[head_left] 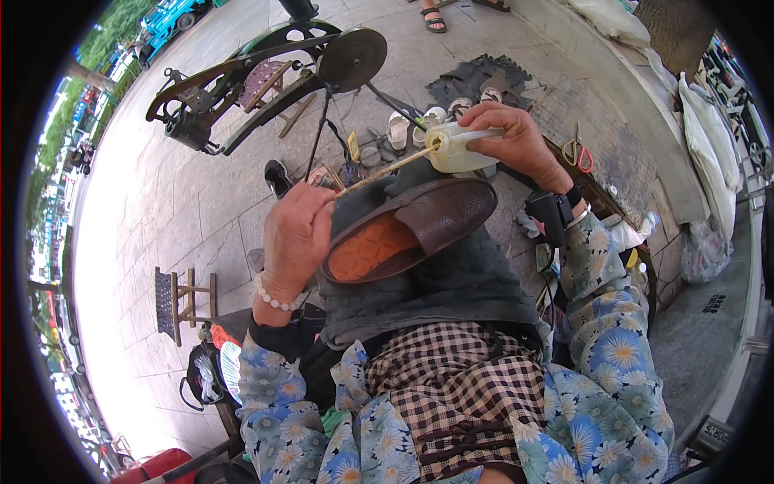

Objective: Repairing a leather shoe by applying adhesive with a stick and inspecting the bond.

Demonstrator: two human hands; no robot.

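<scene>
A brown slip-on shoe with an orange insole lies on the dark cloth over my lap, its toe pointing right and away. In my left hand, the fingers pinch one end of a thin pale stick above the shoe. The stick's other end reaches the mouth of a whitish translucent plastic bottle; how far it goes in, I cannot tell. My right hand grips this bottle, tilted with its mouth toward the left, just above the shoe's toe. Some yellowish stuff coats the mouth.
A black hand-cranked sewing machine stands ahead on the left. Red-handled scissors lie on a worn board at right. Several sandals and dark rubber scraps lie ahead. A small stool is at left. Another person's sandalled foot shows.
</scene>
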